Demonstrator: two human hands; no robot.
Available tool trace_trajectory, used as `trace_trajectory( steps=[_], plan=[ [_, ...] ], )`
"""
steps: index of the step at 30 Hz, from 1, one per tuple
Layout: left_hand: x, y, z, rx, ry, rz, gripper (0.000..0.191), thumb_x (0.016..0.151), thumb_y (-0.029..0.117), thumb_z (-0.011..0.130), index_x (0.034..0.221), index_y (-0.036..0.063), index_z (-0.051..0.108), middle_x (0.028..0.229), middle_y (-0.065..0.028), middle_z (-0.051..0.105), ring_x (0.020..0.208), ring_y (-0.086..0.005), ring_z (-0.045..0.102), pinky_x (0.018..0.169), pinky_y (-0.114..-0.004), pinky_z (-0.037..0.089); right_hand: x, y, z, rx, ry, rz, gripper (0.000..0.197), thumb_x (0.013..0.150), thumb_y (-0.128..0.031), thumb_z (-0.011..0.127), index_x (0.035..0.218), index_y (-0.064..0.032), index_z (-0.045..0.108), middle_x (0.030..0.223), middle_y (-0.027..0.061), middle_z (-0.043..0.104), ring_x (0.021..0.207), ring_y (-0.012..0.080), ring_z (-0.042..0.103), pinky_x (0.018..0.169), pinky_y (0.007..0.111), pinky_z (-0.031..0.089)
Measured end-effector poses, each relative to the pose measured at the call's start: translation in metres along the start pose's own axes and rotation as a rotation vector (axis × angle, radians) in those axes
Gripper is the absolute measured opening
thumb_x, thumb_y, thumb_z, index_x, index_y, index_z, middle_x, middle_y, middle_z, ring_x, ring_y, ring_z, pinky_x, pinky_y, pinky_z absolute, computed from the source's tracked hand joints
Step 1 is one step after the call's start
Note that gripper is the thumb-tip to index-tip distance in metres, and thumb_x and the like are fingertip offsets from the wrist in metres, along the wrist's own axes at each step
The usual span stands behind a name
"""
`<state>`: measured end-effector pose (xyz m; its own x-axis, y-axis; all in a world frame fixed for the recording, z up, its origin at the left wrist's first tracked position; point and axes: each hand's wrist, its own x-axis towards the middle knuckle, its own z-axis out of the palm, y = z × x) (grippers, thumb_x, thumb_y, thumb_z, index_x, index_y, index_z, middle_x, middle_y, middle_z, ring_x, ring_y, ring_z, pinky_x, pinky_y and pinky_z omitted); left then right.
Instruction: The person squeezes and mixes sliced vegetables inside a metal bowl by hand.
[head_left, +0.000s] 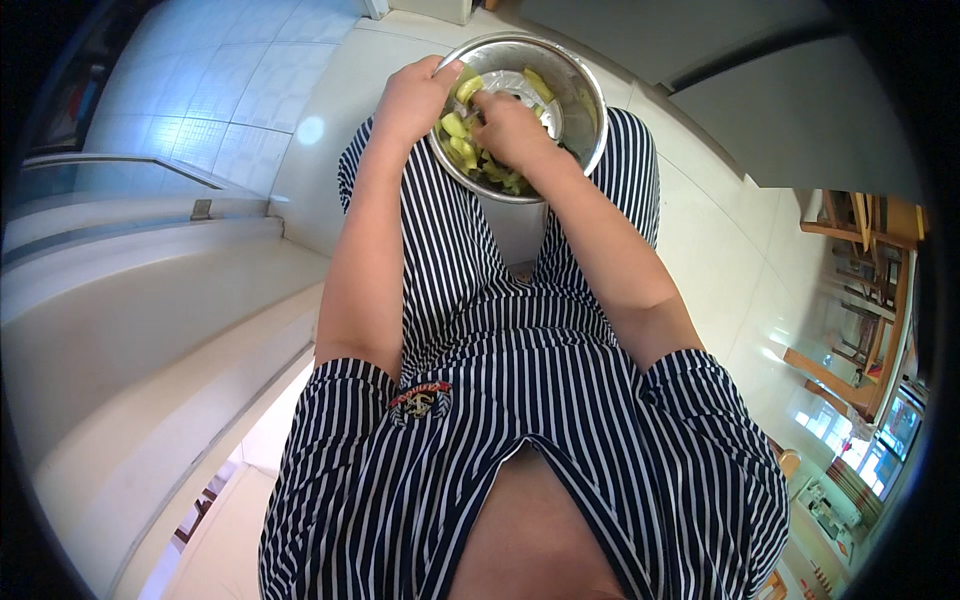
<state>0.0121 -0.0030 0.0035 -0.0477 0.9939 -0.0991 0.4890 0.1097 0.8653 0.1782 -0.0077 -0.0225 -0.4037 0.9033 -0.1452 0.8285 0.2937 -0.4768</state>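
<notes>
A round stainless steel bowl (579, 82) rests on the person's striped lap, between the knees. Inside it lie several pale green vegetable pieces (463, 152), with darker green bits towards the near side and one piece against the far right wall. My left hand (417, 94) grips the bowl's left rim, thumb over the edge, beside a green piece. My right hand (514, 129) reaches down into the bowl, its fingers curled among the pieces at the left; the fingertips are partly hidden, and whether they pinch a piece cannot be told.
Pale floor tiles (705, 225) surround the seated person. A grey cabinet-like block (802, 112) stands at the upper right. On the left are a ledge (150, 300) and a glass panel with a metal rail. Wooden furniture (862, 375) stands at the far right.
</notes>
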Motion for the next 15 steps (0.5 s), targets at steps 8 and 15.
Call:
trace_trajectory(
  steps=[8,15],
  plan=[
    [0.002,-0.006,0.002,-0.028,0.018,0.015,0.037,0.098,0.035,0.057,0.101,-0.0005,0.067,0.074,-0.0073,0.063,0.069,-0.0153,0.053,0.071,-0.031,0.046,0.008,0.009,-0.009,0.029,0.280,-0.126,0.046,0.082,-0.020,0.067,0.124,-0.0034,0.057,0.126,0.0202,0.056,0.118,0.0398,0.053,0.100,0.045,0.046],
    [0.003,-0.010,0.002,-0.048,0.019,0.017,0.035,0.098,0.034,0.058,0.100,-0.0007,0.067,0.072,-0.0058,0.062,0.067,-0.0147,0.053,0.067,-0.032,0.046,0.008,-0.014,0.003,-0.098,-0.119,-0.211,0.059,0.078,-0.028,0.073,0.130,-0.0095,0.055,0.132,0.0119,0.053,0.121,0.0386,0.049,0.102,0.045,0.045]
  ],
)
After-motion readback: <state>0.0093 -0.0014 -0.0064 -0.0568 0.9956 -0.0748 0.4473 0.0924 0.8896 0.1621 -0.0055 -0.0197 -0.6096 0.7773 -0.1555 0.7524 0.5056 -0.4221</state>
